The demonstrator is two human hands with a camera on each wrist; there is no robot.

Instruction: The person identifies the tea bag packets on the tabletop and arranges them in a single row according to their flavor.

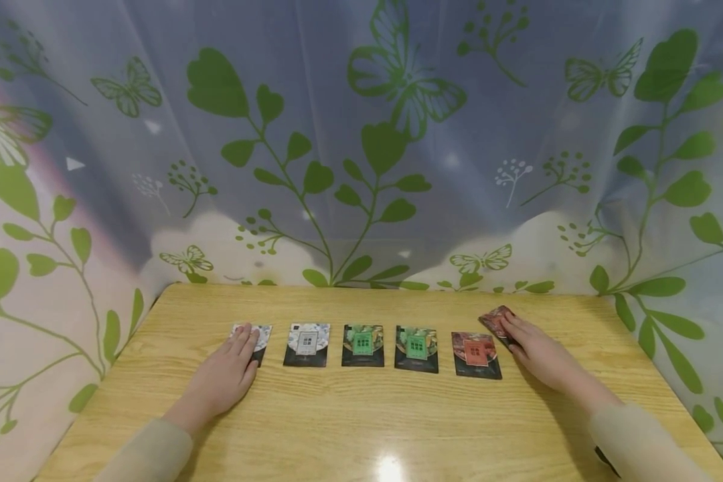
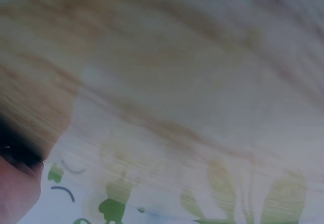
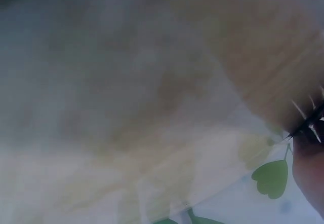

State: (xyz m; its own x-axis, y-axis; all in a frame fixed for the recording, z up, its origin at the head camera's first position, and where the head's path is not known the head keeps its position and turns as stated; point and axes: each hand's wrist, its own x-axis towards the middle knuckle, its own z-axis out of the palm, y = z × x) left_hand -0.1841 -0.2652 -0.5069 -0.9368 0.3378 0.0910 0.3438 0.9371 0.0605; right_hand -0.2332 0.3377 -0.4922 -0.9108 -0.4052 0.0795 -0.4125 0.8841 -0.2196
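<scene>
Several flat packets form a row across the wooden table. My left hand (image 1: 225,375) lies over the leftmost white-and-black packet (image 1: 265,335), its fingers straight and covering much of the left side. At the right end, my right hand (image 1: 539,351) rests its extended fingers on a red packet (image 1: 493,317) that sits turned at an angle, partly hidden beneath them. Beside it lies another red packet (image 1: 477,371). Two green-labelled packets, one (image 1: 363,361) and another (image 1: 417,365), fill the middle, with a second white-and-black packet (image 1: 306,360) to their left.
The pale wooden table (image 1: 313,422) ends at the back against a curtain (image 1: 349,221) printed with green leaves and butterflies. That cloth also hangs along both sides. Both wrist views are mostly blurred tabletop, with a bit of hand at the edge.
</scene>
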